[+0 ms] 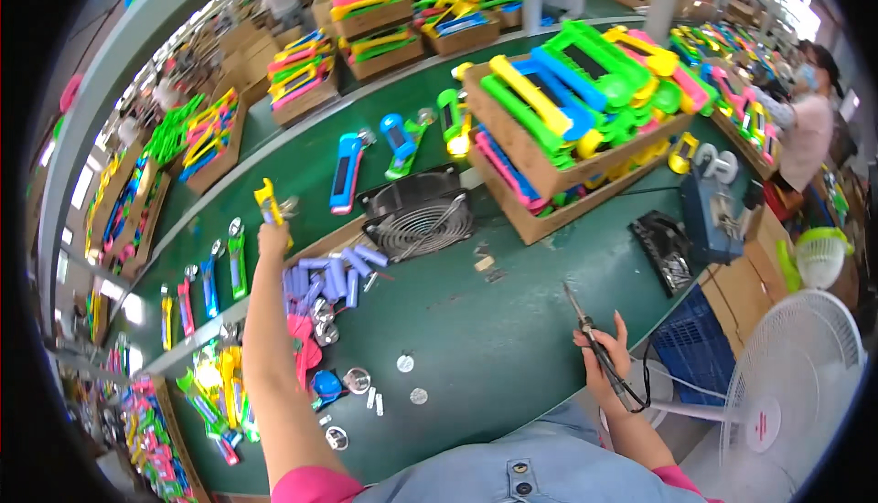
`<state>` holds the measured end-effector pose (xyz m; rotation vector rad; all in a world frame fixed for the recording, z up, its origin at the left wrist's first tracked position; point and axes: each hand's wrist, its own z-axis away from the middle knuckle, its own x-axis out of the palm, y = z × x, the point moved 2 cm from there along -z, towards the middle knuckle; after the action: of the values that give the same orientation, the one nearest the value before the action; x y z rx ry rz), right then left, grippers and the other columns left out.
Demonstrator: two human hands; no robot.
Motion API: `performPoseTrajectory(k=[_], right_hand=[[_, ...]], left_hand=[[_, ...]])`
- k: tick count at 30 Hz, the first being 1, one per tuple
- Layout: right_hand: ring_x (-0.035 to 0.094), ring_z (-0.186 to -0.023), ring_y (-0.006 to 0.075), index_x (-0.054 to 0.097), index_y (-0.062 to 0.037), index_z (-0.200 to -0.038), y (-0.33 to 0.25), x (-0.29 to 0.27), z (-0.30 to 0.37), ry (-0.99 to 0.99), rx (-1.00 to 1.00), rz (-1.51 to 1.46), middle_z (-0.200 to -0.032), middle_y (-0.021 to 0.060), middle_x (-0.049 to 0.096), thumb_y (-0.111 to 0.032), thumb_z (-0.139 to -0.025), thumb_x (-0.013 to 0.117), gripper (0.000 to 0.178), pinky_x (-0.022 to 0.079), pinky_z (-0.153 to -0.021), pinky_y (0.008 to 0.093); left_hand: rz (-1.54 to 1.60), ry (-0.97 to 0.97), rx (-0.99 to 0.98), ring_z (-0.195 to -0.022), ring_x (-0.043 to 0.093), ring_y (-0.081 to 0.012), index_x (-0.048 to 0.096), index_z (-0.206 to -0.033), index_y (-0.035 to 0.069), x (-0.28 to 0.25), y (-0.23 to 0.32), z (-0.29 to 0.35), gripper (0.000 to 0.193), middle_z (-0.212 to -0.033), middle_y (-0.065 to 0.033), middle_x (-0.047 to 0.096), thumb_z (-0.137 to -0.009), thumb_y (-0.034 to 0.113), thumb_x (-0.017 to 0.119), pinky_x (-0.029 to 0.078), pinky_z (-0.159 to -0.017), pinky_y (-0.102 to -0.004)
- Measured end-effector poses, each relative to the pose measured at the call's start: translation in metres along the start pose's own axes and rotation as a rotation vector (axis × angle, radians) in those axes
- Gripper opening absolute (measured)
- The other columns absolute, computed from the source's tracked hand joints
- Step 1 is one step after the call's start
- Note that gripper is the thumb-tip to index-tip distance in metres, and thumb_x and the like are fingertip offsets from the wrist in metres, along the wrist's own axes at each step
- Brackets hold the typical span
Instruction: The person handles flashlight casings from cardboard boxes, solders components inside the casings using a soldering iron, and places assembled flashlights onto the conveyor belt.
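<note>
No text legible; small red print [761, 425] on hub of white fan [794, 379], unreadable.

Held pc [265, 195] yel, tbl [512, 343] grn, cyls [338, 277] purple.

Iron [602, 357] and yellow piece [266, 198], both held.
Iron: slim, dark-handled, tip toward upper left, lower right of frame. Yellow piece: narrow, tilted slightly left, left of centre.
</note>
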<state>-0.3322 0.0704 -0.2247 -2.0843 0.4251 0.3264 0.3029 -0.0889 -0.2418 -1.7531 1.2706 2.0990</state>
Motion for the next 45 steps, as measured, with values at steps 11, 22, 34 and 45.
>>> performPoseTrajectory(k=[11,22,34,45], right_hand=[[0.056,-0.099,0.0217,0.054,-0.0063,-0.105,-0.042,-0.043,-0.173,0.387,-0.428,0.296,-0.098,0.0083,0.062,0.000,-0.078,0.057,0.028,0.029,-0.098,0.0418],[0.057,-0.085,0.0261,0.045,-0.0146,-0.121,0.027,-0.038,-0.319,0.439,-0.632,0.620,-0.099,0.0109,0.060,-0.005,-0.076,0.057,0.048,0.043,-0.075,0.0321],[0.057,-0.093,0.0224,0.058,-0.0041,-0.106,-0.025,-0.115,-0.218,0.556,-0.557,0.381,-0.100,0.0104,0.060,-0.004,-0.081,0.054,0.025,0.043,-0.083,0.0336],[0.054,-0.061,0.0171,0.059,-0.0105,-0.100,-0.020,0.026,0.000,-0.271,-0.129,-0.029,-0.075,0.0049,0.059,0.002,-0.070,0.066,0.033,0.042,-0.055,0.0250]], left_hand=[[-0.261,-0.100,1.241,-0.096,0.050,-0.0318,0.035,-0.124,-0.005,-0.094,0.102,0.371,0.066,-0.107,-0.0196,0.050,-0.066,0.005,0.064,0.040,-0.086,-0.0396],[-0.055,-0.410,1.066,-0.111,0.043,-0.0314,0.043,-0.120,-0.003,-0.065,0.070,0.456,0.061,-0.114,-0.0158,0.047,-0.072,0.027,0.065,0.037,-0.092,-0.0391],[1.008,-0.617,0.425,-0.092,0.059,-0.0206,0.060,-0.100,-0.004,-0.013,0.100,0.468,0.021,-0.111,-0.0133,0.055,-0.083,-0.003,0.048,0.046,-0.083,-0.0290],[0.880,-0.387,0.396,-0.063,0.059,-0.0156,0.060,-0.088,-0.004,-0.030,0.068,0.443,0.010,-0.081,-0.0071,0.052,-0.079,-0.005,0.054,0.051,-0.064,-0.0264]])
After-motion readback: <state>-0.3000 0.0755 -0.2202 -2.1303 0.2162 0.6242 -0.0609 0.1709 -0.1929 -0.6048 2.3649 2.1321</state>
